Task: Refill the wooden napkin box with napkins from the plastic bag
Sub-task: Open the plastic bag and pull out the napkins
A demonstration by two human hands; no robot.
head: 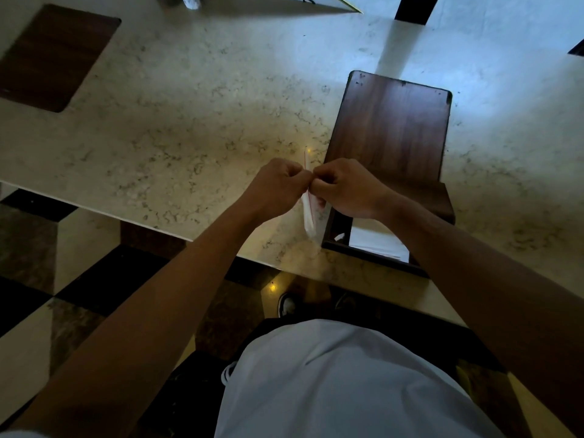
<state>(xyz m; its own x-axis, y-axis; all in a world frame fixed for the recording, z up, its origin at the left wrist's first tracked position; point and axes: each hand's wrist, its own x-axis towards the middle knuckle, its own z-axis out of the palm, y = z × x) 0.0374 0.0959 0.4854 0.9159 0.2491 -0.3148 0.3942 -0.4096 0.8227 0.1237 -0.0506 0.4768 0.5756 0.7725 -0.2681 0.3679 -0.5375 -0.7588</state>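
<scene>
My left hand (278, 186) and my right hand (346, 188) meet fist to fist above the marble table, both pinching the top of a thin clear plastic bag (308, 218) with a red line along it. The bag hangs edge-on between them, down to the table. Just right of it stands the dark wooden napkin box (392, 137); its lid is slid back and the near end is open. White napkins (377, 240) lie inside that open end, partly under my right forearm.
The marble table (189, 121) has its near edge running diagonally below my hands. A dark wooden board (53, 55) lies at the far left. A light-coloured board with a yellow-edged corner (316, 4) sits at the top. The checkered floor and my shoes show below.
</scene>
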